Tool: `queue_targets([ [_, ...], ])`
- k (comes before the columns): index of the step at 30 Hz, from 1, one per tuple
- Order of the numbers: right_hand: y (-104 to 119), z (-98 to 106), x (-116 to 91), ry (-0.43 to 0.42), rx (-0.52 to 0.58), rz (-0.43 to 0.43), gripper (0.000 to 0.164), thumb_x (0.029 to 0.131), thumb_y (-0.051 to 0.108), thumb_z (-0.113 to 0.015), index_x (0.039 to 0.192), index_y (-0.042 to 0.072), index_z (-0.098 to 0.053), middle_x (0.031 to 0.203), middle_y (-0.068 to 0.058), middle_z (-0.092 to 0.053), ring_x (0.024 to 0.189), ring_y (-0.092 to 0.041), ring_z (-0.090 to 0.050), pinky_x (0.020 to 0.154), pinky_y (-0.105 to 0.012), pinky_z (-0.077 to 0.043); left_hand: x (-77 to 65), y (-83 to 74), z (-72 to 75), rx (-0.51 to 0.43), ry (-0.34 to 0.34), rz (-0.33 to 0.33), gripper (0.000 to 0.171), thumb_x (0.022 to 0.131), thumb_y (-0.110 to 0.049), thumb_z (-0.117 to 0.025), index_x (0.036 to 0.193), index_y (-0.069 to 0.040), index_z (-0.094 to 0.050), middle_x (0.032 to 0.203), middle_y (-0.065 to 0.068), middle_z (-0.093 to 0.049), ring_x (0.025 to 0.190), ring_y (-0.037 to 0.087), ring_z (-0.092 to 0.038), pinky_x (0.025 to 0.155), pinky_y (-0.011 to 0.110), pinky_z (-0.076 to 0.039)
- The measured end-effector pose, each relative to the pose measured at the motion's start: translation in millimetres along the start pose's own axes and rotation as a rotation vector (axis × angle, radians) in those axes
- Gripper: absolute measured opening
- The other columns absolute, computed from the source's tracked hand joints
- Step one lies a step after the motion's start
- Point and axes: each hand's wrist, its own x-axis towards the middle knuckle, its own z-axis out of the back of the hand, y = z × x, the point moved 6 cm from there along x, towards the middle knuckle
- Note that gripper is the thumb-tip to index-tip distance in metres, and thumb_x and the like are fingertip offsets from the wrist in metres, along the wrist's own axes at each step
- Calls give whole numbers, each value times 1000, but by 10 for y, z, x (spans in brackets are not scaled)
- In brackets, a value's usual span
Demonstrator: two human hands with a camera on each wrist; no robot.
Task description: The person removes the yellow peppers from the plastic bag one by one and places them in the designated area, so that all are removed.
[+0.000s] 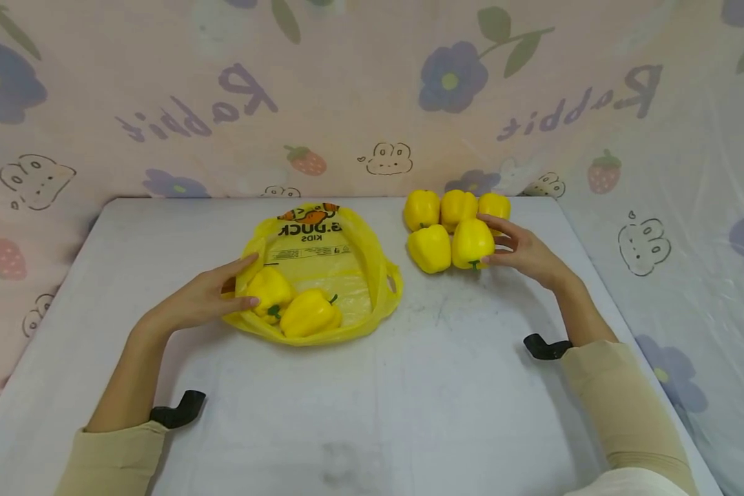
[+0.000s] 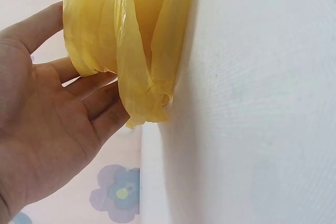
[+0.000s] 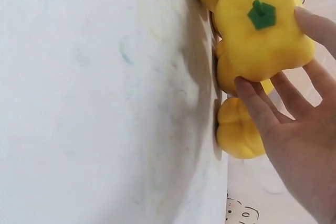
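A yellow plastic bag (image 1: 353, 324) lies spread wide at its mouth, with two yellow bell peppers (image 1: 311, 313) inside its near left part. My left hand (image 1: 201, 296) holds the bag's left side, the thumb over the rim beside one pepper; in the left wrist view its fingers (image 2: 110, 121) pass behind the yellow plastic. Over at the right, my right hand (image 1: 523, 255) grips the front right bell pepper (image 1: 472, 242) of a group, thumb and fingers spread around its sides. That pepper (image 3: 262, 40) shows its green stem toward the right wrist camera.
Several more yellow bell peppers (image 1: 429, 248) stand close against the held one, near the back edge of the white table (image 1: 409, 413). A printed curtain (image 1: 347, 83) hangs behind and along the sides. Black curved pieces (image 1: 178, 410) stick out at both wrists.
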Motion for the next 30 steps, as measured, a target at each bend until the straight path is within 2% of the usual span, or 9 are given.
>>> queue_targets([
  [7, -77, -66, 21, 21, 7, -14, 79, 89, 14, -75, 156, 26, -34, 160, -2, -30, 141, -33, -34, 114, -57, -31, 7, 12, -2, 14, -5, 1, 86, 93, -45, -67, 159, -10, -24, 161, 22, -22, 147, 45, -18, 115, 65, -18],
  [14, -117, -77, 34, 14, 7, -29, 76, 91, 16, -73, 156, 25, -34, 159, -3, -30, 138, -33, -38, 114, -57, -31, 15, 4, 6, 13, -4, -16, 85, 94, -44, -67, 159, -9, -23, 161, 23, -21, 147, 46, -19, 115, 65, -19],
  [21, -155, -86, 42, -4, 37, -21, 74, 93, 15, -72, 156, 26, -34, 161, -4, -31, 141, -34, -36, 115, -57, -28, 6, 1, 8, 13, -1, 1, 85, 94, -44, -66, 159, -11, -23, 161, 23, -20, 147, 45, -17, 115, 65, -18],
  [24, -161, -92, 40, -19, 57, -13, 73, 93, 16, -72, 155, 26, -36, 160, -1, -33, 143, -30, -35, 117, -52, -28, 3, 2, 7, 6, -1, 2, 85, 94, -43, -66, 159, -10, -22, 162, 22, -20, 147, 45, -17, 115, 64, -18],
  [30, -151, -108, 16, -59, 134, 18, 71, 92, 9, -72, 154, 16, -38, 159, -5, -35, 145, -25, -33, 118, -43, -28, 5, 12, -2, 3, 0, 3, 85, 94, -43, -67, 159, -10, -22, 162, 22, -20, 147, 45, -17, 115, 65, -18],
])
